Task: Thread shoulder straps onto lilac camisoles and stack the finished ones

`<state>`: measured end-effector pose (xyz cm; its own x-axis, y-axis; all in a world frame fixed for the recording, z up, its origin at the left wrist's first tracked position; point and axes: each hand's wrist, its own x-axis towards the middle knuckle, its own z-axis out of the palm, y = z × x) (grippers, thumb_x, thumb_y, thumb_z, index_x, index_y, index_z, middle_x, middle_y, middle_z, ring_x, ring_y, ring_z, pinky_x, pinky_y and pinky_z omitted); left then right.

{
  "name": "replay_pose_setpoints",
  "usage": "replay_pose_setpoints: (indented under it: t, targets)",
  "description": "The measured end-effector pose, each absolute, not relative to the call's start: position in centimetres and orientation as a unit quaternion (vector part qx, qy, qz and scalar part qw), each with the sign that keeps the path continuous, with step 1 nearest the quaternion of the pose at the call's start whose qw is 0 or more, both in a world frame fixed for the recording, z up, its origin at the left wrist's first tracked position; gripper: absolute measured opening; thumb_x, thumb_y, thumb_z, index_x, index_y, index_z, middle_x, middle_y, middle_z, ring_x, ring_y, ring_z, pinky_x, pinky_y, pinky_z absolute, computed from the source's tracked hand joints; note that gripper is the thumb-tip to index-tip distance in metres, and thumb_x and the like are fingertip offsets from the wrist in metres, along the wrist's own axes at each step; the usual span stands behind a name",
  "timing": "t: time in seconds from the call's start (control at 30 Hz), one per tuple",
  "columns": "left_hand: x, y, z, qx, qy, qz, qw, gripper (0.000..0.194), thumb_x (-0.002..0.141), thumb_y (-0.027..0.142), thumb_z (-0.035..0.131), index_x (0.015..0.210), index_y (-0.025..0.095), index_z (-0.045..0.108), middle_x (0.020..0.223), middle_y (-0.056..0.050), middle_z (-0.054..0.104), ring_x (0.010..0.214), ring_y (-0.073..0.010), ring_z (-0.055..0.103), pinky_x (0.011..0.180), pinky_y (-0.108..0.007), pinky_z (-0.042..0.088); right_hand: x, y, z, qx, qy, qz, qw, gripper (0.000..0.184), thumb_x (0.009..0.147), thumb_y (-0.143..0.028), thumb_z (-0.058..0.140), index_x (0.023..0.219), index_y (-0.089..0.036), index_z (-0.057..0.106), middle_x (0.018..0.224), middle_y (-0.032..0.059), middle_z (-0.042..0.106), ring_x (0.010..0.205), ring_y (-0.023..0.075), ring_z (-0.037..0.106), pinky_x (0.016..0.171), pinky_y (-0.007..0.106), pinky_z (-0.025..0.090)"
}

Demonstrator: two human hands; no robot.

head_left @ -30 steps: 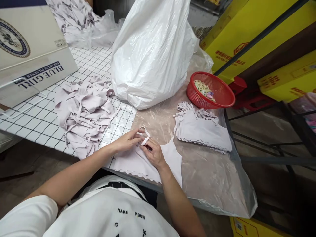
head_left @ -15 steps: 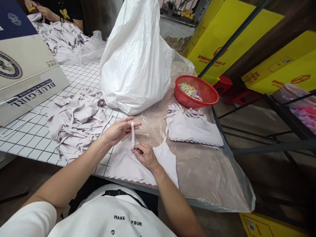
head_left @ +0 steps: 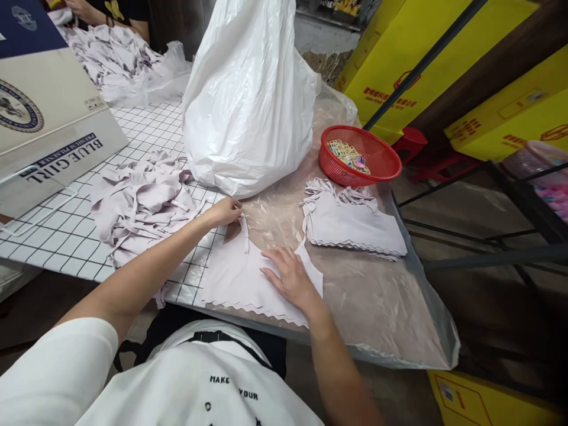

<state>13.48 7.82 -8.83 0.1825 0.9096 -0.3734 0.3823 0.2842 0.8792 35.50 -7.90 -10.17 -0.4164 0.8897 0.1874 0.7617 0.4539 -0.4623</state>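
A pale lilac camisole (head_left: 235, 278) with a scalloped hem lies flat at the table's near edge. My left hand (head_left: 225, 212) is closed at its upper left, fingertips pinching the shoulder strap (head_left: 245, 234). My right hand (head_left: 290, 277) rests open on the cloth, fingers spread, on the garment's right half. To the right lies a neat stack of similar camisoles (head_left: 355, 222), straps bunched at its top. A loose heap of the same lilac garments (head_left: 142, 201) sits left of my left hand.
A red plastic basket (head_left: 359, 155) holding small pale pieces stands behind the stack. A large white plastic bag (head_left: 248, 106) rises at the back. A Blue Girl carton (head_left: 57, 118) stands left. Another person's hand (head_left: 84, 10) shows far left. Metal bars and yellow boxes (head_left: 390, 71) are right.
My left hand has gone from raised with fingers extended to pinching the strap higher up on the table. My right hand has released the strap's base, moved right and flattened on the camisole.
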Motion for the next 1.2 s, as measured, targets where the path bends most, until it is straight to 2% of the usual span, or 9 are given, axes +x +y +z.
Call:
replay_pose_setpoints:
  t: [0.2,0.3,0.43,0.53,0.63,0.7,0.87,0.97,1.2]
  targets:
    - [11.9,0.0,-10.2,0.834,0.46,0.243,0.186,0.05,0.095,0.029,0.048,0.142,0.012,0.048,0.146,-0.02,0.049,0.137,-0.0343,0.044,0.111,-0.053,0.037,41.2,-14.4,-11.3,-0.578,-0.792,0.058,0.186,0.048,0.1,-0.041,0.045,0.144,-0.023,0.047,0.138,0.0149,0.056,0.129,0.0289,0.05,0.103,0.047,0.044]
    - [9.8,-5.1,-13.0,0.921,0.334,0.16,0.121,0.05,0.1,0.038,0.042,0.147,0.022,0.046,0.157,-0.012,0.04,0.148,-0.0339,0.028,0.115,-0.054,0.032,42.2,-17.4,-13.5,-0.606,-0.783,0.026,0.14,0.053,0.102,-0.042,0.039,0.15,-0.02,0.039,0.148,0.017,0.048,0.141,0.0311,0.039,0.106,0.05,0.04]
    - [5.8,-7.7,-15.9,0.927,0.354,0.113,0.055,0.049,0.1,0.042,0.038,0.146,0.026,0.048,0.157,-0.009,0.04,0.15,-0.0358,0.024,0.115,-0.057,0.032,42.6,-19.1,-14.5,-0.621,-0.775,0.039,0.107,0.052,0.101,-0.042,0.041,0.147,-0.02,0.044,0.149,0.0172,0.048,0.142,0.0316,0.039,0.108,0.052,0.037]
    - [5.3,-7.4,-15.7,0.912,0.391,0.115,0.036,0.053,0.099,0.047,0.039,0.144,0.022,0.052,0.158,-0.012,0.038,0.15,-0.0397,0.023,0.113,-0.059,0.034,43.1,-17.7,-13.4,-0.638,-0.748,0.051,0.174,0.046,0.098,-0.046,0.045,0.133,-0.019,0.058,0.139,0.0176,0.057,0.132,0.0312,0.05,0.102,0.048,0.043]
    - [9.5,-7.0,-14.1,0.923,0.355,0.136,0.065,0.053,0.1,0.046,0.037,0.142,0.017,0.052,0.156,-0.016,0.039,0.149,-0.0395,0.024,0.115,-0.061,0.031,43.0,-13.7,-11.9,-0.699,-0.665,0.084,0.248,0.041,0.098,-0.047,0.045,0.116,-0.017,0.066,0.106,0.0145,0.071,0.099,0.0259,0.066,0.086,0.039,0.051]
    - [14.3,-6.7,-13.4,0.938,0.295,0.14,0.114,0.049,0.102,0.04,0.036,0.142,0.017,0.052,0.154,-0.015,0.043,0.148,-0.0354,0.029,0.117,-0.059,0.029,42.4,-10.1,-11.2,-0.754,-0.597,0.121,0.245,0.036,0.096,-0.047,0.048,0.107,-0.019,0.068,0.085,0.0097,0.072,0.08,0.0226,0.067,0.072,0.033,0.05]
    - [24.7,-5.3,-13.7,0.948,0.193,0.163,0.191,0.049,0.099,0.034,0.041,0.139,0.008,0.05,0.145,-0.022,0.051,0.142,-0.0335,0.04,0.117,-0.053,0.033,40.8,-2.6,-10.9,-0.812,-0.504,0.216,0.201,0.014,0.08,-0.029,0.067,0.071,-0.02,0.062,0.072,0.0072,0.068,0.075,0.0201,0.063,0.066,0.028,0.042]
    - [26.5,-4.6,-14.8,0.947,0.199,0.161,0.192,0.053,0.098,0.035,0.043,0.142,0.006,0.047,0.147,-0.022,0.05,0.144,-0.0339,0.037,0.117,-0.052,0.033,40.8,-1.2,-11.2,-0.79,-0.507,0.277,0.206,0.022,0.075,-0.019,0.064,0.058,-0.02,0.051,0.058,0.0005,0.057,0.063,0.0152,0.056,0.06,0.025,0.039]
    - [25.9,-4.6,-15.8,0.955,0.19,0.157,0.166,0.06,0.097,0.038,0.045,0.146,0.004,0.041,0.15,-0.024,0.045,0.147,-0.0357,0.031,0.118,-0.052,0.029,42.6,-3.2,-9.0,-0.672,-0.513,0.487,0.219,0.031,0.082,-0.04,0.055,0.062,-0.021,0.042,0.049,-0.0106,0.029,0.042,0.0063,0.024,0.043,0.02,0.023]
